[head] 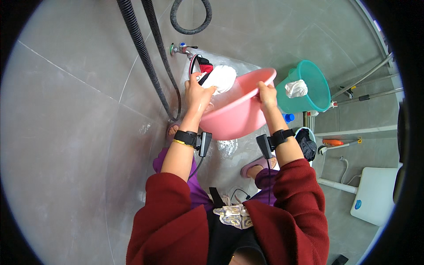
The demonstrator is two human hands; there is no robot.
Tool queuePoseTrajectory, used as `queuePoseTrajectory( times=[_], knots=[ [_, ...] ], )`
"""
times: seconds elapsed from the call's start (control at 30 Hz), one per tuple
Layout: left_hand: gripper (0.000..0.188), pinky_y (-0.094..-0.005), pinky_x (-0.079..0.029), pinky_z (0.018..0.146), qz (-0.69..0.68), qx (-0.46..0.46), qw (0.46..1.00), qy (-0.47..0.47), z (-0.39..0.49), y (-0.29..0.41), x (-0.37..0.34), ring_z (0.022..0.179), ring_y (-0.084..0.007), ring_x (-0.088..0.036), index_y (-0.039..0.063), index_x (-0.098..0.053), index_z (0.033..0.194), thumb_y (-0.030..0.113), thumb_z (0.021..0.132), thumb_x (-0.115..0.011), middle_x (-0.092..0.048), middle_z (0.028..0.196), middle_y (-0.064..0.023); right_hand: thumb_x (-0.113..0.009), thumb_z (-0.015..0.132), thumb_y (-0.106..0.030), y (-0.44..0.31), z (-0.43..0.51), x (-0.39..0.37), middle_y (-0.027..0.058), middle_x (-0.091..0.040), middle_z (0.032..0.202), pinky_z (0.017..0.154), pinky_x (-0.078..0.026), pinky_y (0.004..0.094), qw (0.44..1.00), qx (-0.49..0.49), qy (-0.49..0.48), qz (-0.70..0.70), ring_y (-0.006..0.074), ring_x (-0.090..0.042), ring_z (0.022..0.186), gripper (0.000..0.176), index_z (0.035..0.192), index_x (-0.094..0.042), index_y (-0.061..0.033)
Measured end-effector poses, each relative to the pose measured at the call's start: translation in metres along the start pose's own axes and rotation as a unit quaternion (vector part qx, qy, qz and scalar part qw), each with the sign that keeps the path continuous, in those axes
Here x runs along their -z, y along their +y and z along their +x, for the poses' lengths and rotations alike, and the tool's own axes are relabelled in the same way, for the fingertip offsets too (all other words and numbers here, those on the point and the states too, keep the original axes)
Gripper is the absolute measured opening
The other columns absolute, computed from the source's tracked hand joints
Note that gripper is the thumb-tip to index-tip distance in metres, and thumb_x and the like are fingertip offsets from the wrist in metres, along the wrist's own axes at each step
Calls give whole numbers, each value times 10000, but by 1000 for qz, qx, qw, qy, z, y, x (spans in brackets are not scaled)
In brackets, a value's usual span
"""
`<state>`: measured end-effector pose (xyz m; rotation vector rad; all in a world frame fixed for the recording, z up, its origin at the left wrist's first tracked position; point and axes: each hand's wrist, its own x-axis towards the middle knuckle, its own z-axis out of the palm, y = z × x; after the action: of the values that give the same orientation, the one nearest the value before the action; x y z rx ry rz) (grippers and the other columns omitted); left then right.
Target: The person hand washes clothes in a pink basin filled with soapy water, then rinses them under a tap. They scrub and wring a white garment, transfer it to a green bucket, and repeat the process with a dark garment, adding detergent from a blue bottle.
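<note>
A pink plastic basin (238, 116) is tilted, its open side facing away from me, and holds what looks like water. My right hand (267, 95) grips its rim on the right. At the basin's left end my left hand (198, 91) is closed on wet white cloth (222, 79), with the thumb across it. A red and black piece of fabric (205, 64) lies against that cloth, just beyond my left fingers. Some pale cloth shows under the left hand; whether it is a separate piece I cannot tell.
A chrome tap (183, 49) is on the wall beyond the basin, near grey corrugated hoses (142, 43). To the right are a green bucket (314, 86) with white cloth (296, 88) on its side, a blue cap (289, 118), and a small bin with black cloth (306, 144). The tiled floor is wet.
</note>
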<state>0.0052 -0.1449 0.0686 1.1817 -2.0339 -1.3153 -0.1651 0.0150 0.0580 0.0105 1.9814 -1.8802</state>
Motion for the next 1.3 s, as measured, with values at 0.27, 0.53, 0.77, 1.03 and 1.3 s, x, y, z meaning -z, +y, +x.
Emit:
queuePoseTrajectory(
  times=[0.27, 0.53, 0.77, 1.03, 1.3],
  knots=[
    [647, -412, -430, 897, 8, -40, 999, -3, 0, 0, 2, 1033, -374, -513, 129, -456, 1190, 213, 621, -752, -499, 1111, -188, -589, 748, -159, -31, -16, -4, 27, -523, 596, 428, -375, 281, 966, 110, -74, -222, 110, -460, 478, 179, 713, -573, 15],
    [655, -414, -426, 910, 10, -18, 1000, -11, 4, -4, -5, 1061, -359, -504, 137, -457, 1194, 211, 616, -758, -494, 1120, -179, -585, 711, -260, -35, -42, -31, 241, -596, 655, 632, -481, 409, 883, 214, -48, -414, 343, -618, 619, 310, 700, -592, 50],
    [626, -362, -516, 762, 45, -46, 998, 22, 4, -7, -10, 900, -279, -606, 124, -495, 1172, 192, 617, -776, -503, 1068, -151, -568, 717, -261, -25, -49, -48, 264, -596, 681, 649, -485, 433, 884, 228, -28, -408, 396, -612, 654, 308, 705, -595, 46],
    [611, -349, -523, 721, 81, -59, 994, 34, 4, -8, -9, 829, -260, -626, 132, -500, 1176, 190, 631, -770, -502, 1061, -146, -563, 726, -264, -26, -54, -54, 250, -594, 680, 660, -479, 439, 876, 222, -24, -427, 378, -607, 658, 303, 694, -574, 36],
    [606, -335, -526, 686, 69, -57, 996, 29, 4, -9, -9, 793, -240, -632, 127, -498, 1183, 187, 643, -768, -502, 1048, -138, -560, 727, -241, -20, -55, -57, 239, -579, 641, 625, -473, 421, 867, 253, -14, -428, 348, -594, 589, 293, 693, -567, 50]
  ],
)
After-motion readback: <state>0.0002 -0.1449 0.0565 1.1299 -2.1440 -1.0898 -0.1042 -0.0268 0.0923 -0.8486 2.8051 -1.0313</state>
